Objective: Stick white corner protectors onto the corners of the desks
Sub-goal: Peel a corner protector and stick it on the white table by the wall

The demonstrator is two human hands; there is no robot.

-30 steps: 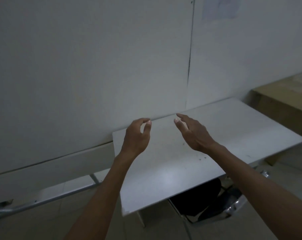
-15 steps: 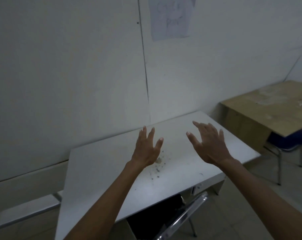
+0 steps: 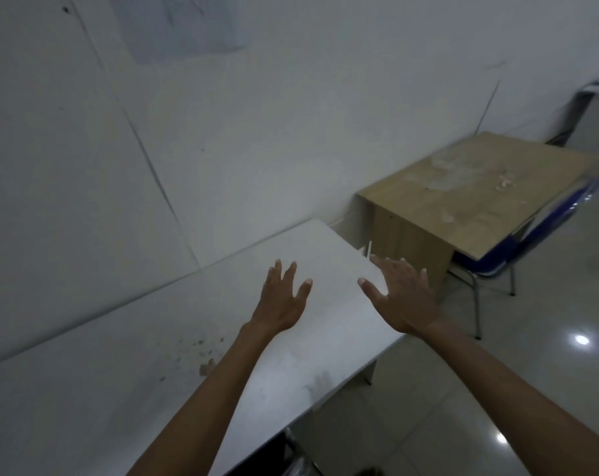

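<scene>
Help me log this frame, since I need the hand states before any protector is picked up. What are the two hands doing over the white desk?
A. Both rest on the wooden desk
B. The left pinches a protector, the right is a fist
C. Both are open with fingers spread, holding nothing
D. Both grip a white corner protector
C: the left hand and right hand show spread, empty fingers over the white desk.
</scene>
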